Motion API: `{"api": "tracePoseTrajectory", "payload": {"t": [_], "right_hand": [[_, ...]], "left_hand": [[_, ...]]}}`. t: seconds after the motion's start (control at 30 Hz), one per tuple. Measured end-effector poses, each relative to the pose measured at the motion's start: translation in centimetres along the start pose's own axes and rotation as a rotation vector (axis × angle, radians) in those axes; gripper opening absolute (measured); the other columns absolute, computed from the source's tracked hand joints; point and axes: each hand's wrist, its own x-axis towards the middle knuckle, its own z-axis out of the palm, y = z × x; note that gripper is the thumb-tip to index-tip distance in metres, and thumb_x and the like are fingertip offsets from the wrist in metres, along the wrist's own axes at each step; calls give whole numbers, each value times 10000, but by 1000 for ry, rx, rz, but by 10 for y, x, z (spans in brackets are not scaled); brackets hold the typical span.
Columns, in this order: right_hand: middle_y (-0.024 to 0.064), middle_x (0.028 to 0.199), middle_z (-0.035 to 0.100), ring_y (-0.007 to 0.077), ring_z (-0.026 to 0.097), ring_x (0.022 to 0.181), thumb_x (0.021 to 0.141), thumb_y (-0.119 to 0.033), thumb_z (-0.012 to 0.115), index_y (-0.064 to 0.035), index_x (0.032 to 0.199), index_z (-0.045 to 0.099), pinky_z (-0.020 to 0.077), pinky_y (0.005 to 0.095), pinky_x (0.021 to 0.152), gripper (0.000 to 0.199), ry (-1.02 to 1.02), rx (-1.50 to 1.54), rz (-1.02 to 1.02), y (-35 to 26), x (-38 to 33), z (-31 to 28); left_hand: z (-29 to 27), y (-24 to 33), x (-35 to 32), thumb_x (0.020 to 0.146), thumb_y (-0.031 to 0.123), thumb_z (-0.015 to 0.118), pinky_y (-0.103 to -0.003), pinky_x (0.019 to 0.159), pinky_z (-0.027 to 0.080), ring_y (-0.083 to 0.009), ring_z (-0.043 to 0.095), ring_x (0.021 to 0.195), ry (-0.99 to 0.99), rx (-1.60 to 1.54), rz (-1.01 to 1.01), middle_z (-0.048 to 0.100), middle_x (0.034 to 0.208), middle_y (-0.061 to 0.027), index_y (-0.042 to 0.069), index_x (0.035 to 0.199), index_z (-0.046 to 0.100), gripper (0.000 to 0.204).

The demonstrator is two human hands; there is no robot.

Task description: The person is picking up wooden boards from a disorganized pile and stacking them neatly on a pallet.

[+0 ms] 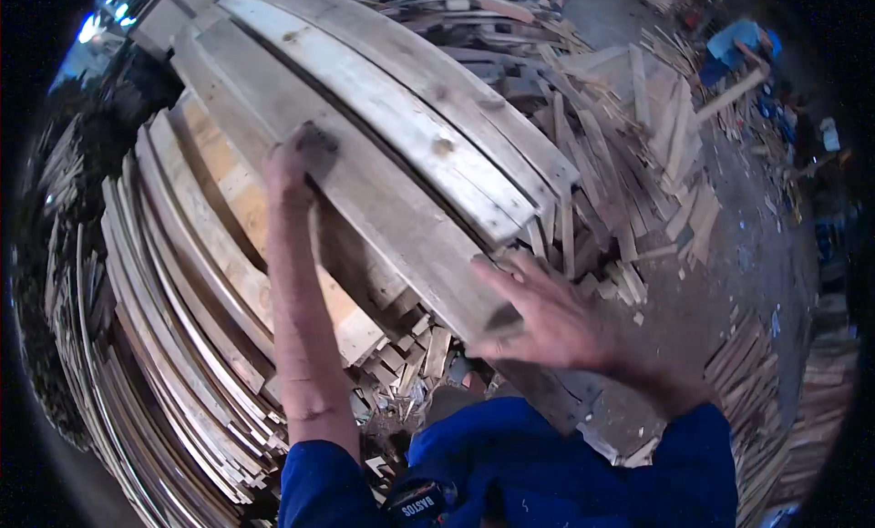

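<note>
A long grey-brown wooden plank [392, 214] lies slantwise before me, its near end close to my body. My left hand [293, 164] is closed round its left edge, partway along, beside a dark patch on the wood. At the near end, my right hand [551, 314] spans the plank's width, thumb at the lower corner and a finger across the right edge; some fingertips are hidden or blurred. Directly right of this plank is a paler whitish board [401, 118] with knots, and beyond it another weathered board [474, 100].
Several stacked long boards [182, 282] curve along the left. Short wood offcuts [419, 355] lie beneath the plank's near end. A heap of loose slats [629, 154] spreads to the right. Another person [734, 50] in a blue top bends at the far right, near a long timber [729, 95].
</note>
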Motion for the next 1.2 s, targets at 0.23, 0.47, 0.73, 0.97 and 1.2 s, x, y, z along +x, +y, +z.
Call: {"api": "tracePoseTrajectory", "payload": {"t": [0.23, 0.47, 0.73, 0.97, 1.2], "right_hand": [[221, 1247, 417, 389, 475, 1127, 643, -498, 796, -131, 1478, 234, 426, 451, 951, 1072, 36, 156, 217, 1, -70, 33], [243, 1162, 533, 288, 562, 984, 688, -283, 790, 16, 1392, 400, 467, 378, 888, 858, 302, 622, -109, 39, -32, 33], [245, 1472, 311, 392, 341, 1340, 710, -386, 723, 41, 1426, 292, 251, 453, 1137, 939, 244, 99, 9, 32, 78, -33], [232, 1237, 488, 404, 477, 1157, 721, -477, 717, -123, 1351, 497, 391, 463, 976, 756, 551, -174, 91, 18, 138, -35], [142, 1089, 646, 208, 631, 915, 869, -326, 652, -61, 1221, 605, 493, 312, 809, 443, 695, 249, -27, 43, 95, -32]], "left_hand": [[16, 7, -10, 928, 193, 538, -366, 826, 542, -240, 657, 884, -106, -168, -118, 668, 988, -103, 10, 1078, 623, 252], [62, 9, -43, 909, 620, 444, -338, 917, 458, -227, 603, 983, -122, -132, -25, 609, 1144, -129, -31, 1143, 593, 708], [32, 28, -59, 918, 259, 589, -357, 641, 609, -259, 664, 717, 36, -147, -4, 577, 934, -125, -38, 1086, 523, 348], [48, 14, -55, 903, 227, 597, -351, 602, 603, -264, 667, 746, -14, -197, 12, 558, 912, -124, -51, 1041, 533, 317], [4, 12, -5, 899, 223, 533, -446, 885, 513, -291, 620, 942, -97, -203, -123, 641, 1006, -122, 22, 1062, 594, 265]]}}
